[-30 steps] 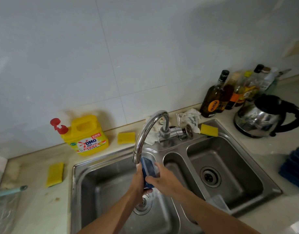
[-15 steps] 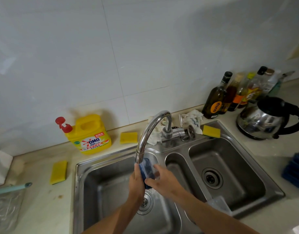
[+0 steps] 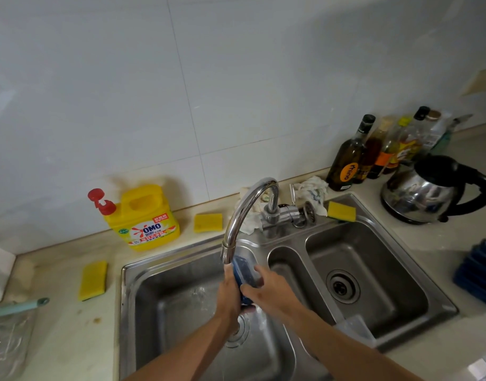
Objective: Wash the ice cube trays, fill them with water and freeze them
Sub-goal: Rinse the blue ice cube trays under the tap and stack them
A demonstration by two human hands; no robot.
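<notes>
I had the blue ice cube tray [image 3: 246, 273] in the lower centre of the frame, held up on end right under the mouth of the tap [image 3: 250, 210], over the left basin of the sink [image 3: 125, 298]. That was on purpose, I'd say: on end, water could run down through the cells and drop straight to the drain. My left hand [image 3: 228, 295] gripped one long side and my right hand [image 3: 273, 294] the other, its fingers [image 3: 259, 271] curled over the tray's face. Both were clenched on it, I judged, so it wouldn't slip when wet. Splash showed on the basin floor.

Washing step, I reckoned, and early in the job. A stack of more blue trays [image 3: 478, 273] waited on the counter [image 3: 442, 243] at the right edge, well apart from my hands. The yellow soap jug [image 3: 145, 218] and a sponge [image 3: 93, 280] sat at the left, untouched.
</notes>
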